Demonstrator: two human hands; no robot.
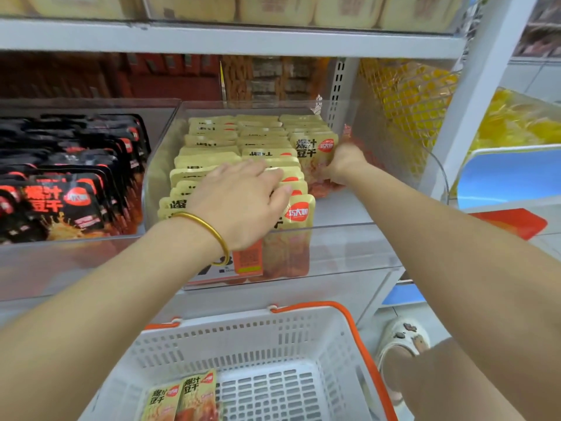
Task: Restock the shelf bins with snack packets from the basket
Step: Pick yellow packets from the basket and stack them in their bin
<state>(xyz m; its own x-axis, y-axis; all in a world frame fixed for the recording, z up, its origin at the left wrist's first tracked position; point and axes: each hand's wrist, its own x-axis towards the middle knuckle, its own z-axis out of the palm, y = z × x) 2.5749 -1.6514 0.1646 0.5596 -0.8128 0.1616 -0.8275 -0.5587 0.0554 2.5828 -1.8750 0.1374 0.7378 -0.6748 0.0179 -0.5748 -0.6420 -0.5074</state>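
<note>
Clear glossy plastic bin (334, 238), perforated plastic basket (273, 335)

- One view only: head-worn, wide-angle, lines bowed at the edges.
- Faces forward and down at the shelving, near; clear shelf bin (349, 247) fills mid-frame.
- Bottom edge: white basket (243, 335), almost under the lens.
- Top edge: upper shelf (243, 38) runs across just below it.
</note>
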